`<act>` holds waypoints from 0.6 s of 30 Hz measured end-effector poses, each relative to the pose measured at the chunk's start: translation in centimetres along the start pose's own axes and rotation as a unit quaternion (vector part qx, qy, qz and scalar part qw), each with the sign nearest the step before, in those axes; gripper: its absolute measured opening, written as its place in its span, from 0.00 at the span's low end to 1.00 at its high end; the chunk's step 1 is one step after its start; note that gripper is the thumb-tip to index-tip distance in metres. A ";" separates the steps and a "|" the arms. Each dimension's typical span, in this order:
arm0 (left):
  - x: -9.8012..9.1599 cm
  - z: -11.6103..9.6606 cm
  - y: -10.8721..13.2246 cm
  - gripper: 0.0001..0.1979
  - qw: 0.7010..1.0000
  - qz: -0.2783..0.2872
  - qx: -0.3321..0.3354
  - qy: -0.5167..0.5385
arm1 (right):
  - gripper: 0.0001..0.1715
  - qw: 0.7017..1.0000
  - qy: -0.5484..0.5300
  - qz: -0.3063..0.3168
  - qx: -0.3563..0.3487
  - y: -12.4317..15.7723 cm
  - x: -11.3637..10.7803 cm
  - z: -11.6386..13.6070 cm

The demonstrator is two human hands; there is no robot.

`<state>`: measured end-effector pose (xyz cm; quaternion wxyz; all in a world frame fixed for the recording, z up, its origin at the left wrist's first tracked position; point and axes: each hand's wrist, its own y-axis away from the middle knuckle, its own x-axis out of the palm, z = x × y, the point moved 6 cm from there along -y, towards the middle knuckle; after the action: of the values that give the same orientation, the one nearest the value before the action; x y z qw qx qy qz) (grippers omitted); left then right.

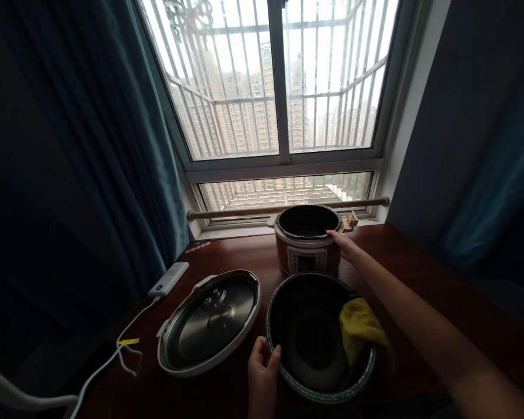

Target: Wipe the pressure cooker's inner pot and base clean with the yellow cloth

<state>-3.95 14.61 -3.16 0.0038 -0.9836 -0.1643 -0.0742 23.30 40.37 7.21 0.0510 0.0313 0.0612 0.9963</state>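
A dark inner pot (305, 349) stands on the table in front of me. My left hand (264, 366) is closed at its left rim, the thumb and fingers around the edge. Over the pot's right rim hangs a yellow cloth (361, 326), partly inside. Behind the pot sits the electric pressure cooker body (283, 251), its top uncovered and a control panel on its front. At the cooker's right front rim, my right hand (344, 243) grips the edge, with most of its fingers hidden. The cooker lid (213, 323) lies underside up, left of the pot.
On the left, a white power bank or strip (169, 279) has a white cable (133, 320) running towards me across the wooden table (253, 262). A rail (244, 212) crosses the barred window behind the cooker. Blue curtains (126, 145) hang at the left.
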 end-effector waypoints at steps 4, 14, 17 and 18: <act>0.1 -0.2 0.0 0.17 1.000 0.002 0.002 -0.004 | 0.08 1.000 0.000 0.006 0.026 -0.4 -0.2 0.3; 0.6 -1.8 0.9 0.14 0.999 -0.005 0.021 -0.027 | 0.29 0.985 0.160 -0.046 0.042 4.0 -3.1 1.5; 0.8 -2.2 1.2 0.12 0.999 -0.005 0.038 -0.030 | 0.33 0.971 0.228 -0.062 0.045 9.1 -4.5 -0.2; 0.8 -2.4 1.2 0.12 0.998 -0.004 0.044 -0.032 | 0.35 0.964 0.257 -0.062 0.039 11.0 -4.7 -1.1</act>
<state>-3.10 13.65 -0.68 0.0416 -0.9836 -0.1719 -0.0348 26.85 28.83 7.22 0.0942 -0.2273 0.1127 0.9627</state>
